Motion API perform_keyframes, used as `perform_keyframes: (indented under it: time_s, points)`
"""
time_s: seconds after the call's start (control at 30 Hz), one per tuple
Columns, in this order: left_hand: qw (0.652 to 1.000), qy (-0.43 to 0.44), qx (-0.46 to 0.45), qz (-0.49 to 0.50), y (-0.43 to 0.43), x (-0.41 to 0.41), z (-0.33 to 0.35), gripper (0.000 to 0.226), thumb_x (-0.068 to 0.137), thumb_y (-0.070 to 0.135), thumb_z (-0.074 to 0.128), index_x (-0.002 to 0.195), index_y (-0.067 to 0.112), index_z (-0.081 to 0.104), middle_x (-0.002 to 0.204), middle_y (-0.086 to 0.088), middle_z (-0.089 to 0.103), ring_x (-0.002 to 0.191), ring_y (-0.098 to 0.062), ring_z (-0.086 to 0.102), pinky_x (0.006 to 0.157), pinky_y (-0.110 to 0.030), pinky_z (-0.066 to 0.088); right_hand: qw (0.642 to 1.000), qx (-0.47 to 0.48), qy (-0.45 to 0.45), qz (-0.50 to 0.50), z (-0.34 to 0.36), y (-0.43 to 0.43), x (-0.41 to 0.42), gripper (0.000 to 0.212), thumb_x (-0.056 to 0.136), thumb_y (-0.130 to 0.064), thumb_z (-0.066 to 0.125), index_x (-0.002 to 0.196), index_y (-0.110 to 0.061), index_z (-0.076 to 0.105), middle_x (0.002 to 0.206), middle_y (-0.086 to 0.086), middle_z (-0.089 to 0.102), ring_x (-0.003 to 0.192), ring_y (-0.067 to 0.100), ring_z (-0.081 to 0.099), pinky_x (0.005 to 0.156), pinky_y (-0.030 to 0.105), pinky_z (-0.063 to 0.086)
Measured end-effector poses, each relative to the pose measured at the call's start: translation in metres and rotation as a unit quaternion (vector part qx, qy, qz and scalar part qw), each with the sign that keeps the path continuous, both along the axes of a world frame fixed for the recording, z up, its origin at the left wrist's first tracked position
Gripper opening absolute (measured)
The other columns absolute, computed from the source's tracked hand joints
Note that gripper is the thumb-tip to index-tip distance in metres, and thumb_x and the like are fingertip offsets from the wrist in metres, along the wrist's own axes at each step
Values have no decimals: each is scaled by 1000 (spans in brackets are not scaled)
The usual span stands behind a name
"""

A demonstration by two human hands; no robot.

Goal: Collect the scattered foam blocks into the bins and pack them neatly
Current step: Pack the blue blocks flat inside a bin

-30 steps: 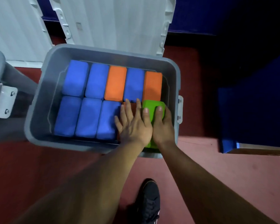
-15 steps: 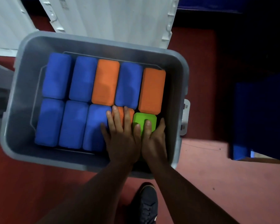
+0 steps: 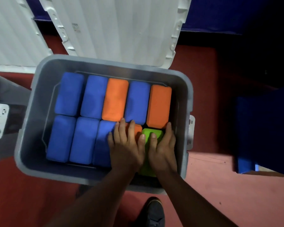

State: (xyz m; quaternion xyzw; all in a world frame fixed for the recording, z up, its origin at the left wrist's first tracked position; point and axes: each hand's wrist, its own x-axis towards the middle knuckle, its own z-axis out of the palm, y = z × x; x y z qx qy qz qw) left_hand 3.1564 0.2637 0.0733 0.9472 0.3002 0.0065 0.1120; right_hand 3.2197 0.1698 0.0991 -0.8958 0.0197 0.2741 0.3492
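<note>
A: Camera position?
B: One head-worn wide-angle view, aimed steeply down, close above the grey bin (image 3: 34, 125). The white lid (image 3: 118, 30) sits at 12 o'clock, the shoe (image 3: 154, 213) at 6 o'clock.
A: Shared coverage?
B: One view covers all.

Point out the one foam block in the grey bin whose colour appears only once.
The green block, at the right end of the near row under the right hand; every other is blue or orange.

The floor (image 3: 23, 202) is red, with a paler, lit patch (image 3: 220, 177) at lower right. A dark shoe (image 3: 152, 213) stands on the floor at the bottom edge. A large dark blue object (image 3: 266, 128) sits at right. A dark blue band (image 3: 220, 13) runs across the top.
</note>
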Motion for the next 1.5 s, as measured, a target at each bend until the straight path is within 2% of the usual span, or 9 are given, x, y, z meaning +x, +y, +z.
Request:
perform_keyframes:
  time_s: [0.13, 0.33, 0.57, 0.7, 0.83, 1.07, 1.23, 1.37, 1.5]
  points:
    - [996, 2, -14, -86, 49, 25, 0, 63, 102, 50, 30, 159, 22, 32, 168, -8, 17, 156, -31, 11, 120, -58, 19, 996, -36, -77, 18, -6, 31, 19, 72, 104, -57, 31, 162, -27, 2, 170, 7, 2, 155, 24, 13, 123, 45, 23]
    - [992, 22, 2, -123, 64, 18, -19, 68, 101, 57, 28, 160, 23, 27, 169, -5, 16, 156, -30, 4, 121, -61, 9, 983, -105, -146, 39, -30, 39, 11, 66, 103, -59, 17, 161, -27, 22, 168, 14, 15, 146, 35, 34, 112, 48, 38]
    - [987, 42, 1, -152, 67, 23, -20, 68, 101, 55, 27, 161, 24, 21, 169, -4, 13, 156, -32, 2, 120, -65, 6, 972, -73, -219, 32, -42, 29, 12, 55, 109, -46, 26, 149, -19, 52, 159, 17, 38, 135, 34, 52, 96, 43, 55]
    - [987, 51, -26, -153, 69, 25, -11, 67, 101, 56, 26, 159, 23, 28, 168, -4, 16, 156, -30, 6, 120, -63, 10, 977, -92, -189, 28, -32, 32, 9, 57, 107, -50, 24, 154, -24, 43, 162, 18, 31, 143, 35, 41, 100, 46, 52]
    - [980, 31, -16, -197, 96, 17, -4, 66, 101, 60, 29, 157, 26, 36, 167, -7, 20, 155, -31, 16, 118, -63, 19, 968, -146, -182, 89, -23, 35, 19, 59, 106, -54, 18, 161, -33, 23, 170, 10, 1, 157, 31, 4, 122, 49, 21]
    - [969, 2, 18, -245, 130, -7, -13, 68, 102, 57, 31, 156, 16, 37, 165, -14, 25, 153, -39, 18, 115, -69, 19, 960, -198, -131, 152, -26, 55, 13, 72, 100, -67, 2, 163, -33, 4, 169, 10, -15, 155, 35, -10, 121, 56, 19]
    - [980, -39, -49, -191, 164, -15, 4, 72, 102, 58, 32, 157, 11, 34, 167, -10, 22, 155, -27, 16, 122, -55, 21, 948, -218, -115, 200, -7, 55, 17, 74, 92, -79, 8, 158, -49, -9, 166, 2, -28, 149, 37, -33, 122, 59, -8]
    - [977, 95, 62, -179, 198, -36, -6, 90, 94, 77, 21, 161, 17, 22, 168, -13, 15, 155, -38, 10, 113, -76, 9, 919, -258, -159, 253, -18, 80, 0, 85, 86, -89, 16, 159, -49, 0, 170, 7, -8, 153, 44, -15, 116, 73, 0]
    - [971, 139, 60, -186, 193, -35, -9, 98, 89, 84, 14, 162, 18, 17, 169, -14, 9, 155, -40, 7, 105, -83, 7, 907, -278, -175, 265, -28, 81, -3, 87, 87, -86, 24, 161, -42, 11, 170, 11, 9, 153, 48, -1, 112, 78, 10]
